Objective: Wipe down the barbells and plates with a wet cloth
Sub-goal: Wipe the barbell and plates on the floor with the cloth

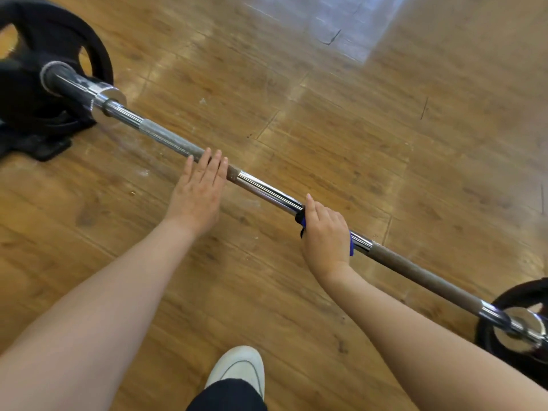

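Note:
A steel barbell runs diagonally from upper left to lower right above the wooden floor. A black plate sits on its left end and another black plate on its right end. My left hand lies flat with straight fingers, the fingertips touching the knurled part of the bar. My right hand grips the smooth middle of the bar through a blue cloth, which peeks out on both sides of the hand.
More black plates or a stand lie on the floor under the left end. My white shoe stands near the bottom centre. A pale patch of light lies on the wooden floor at the top.

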Demonstrator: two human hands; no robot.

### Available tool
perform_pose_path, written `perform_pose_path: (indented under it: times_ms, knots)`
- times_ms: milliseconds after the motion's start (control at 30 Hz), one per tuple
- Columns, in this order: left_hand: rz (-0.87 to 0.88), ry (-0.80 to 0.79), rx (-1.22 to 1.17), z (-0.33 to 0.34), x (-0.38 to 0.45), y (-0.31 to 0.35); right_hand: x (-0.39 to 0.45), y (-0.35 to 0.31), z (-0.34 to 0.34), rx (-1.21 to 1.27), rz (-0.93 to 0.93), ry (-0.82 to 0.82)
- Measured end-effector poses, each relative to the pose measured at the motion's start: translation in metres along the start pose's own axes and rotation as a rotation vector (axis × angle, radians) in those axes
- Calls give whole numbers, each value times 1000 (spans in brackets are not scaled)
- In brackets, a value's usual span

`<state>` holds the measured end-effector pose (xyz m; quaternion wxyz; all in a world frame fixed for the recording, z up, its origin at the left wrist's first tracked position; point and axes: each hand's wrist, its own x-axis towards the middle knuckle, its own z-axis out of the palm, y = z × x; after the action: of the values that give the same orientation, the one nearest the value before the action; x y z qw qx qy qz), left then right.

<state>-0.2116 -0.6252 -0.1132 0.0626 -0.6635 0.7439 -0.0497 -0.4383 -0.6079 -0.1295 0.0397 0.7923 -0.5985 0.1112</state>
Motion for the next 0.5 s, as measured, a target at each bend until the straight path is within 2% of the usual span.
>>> perform_pose_path:
  times_ms: [200, 367, 500]
  knots:
    - [12, -16, 47, 7, -17, -10, 27, -35, -3, -51, -22, -79]
    - [-16, -51, 72, 6, -30, -14, 61, -88, 6, -79, -257, -156]
    - [-4, -78, 72, 5, -41, -10, 76, -106, 10, -26, -211, -157]
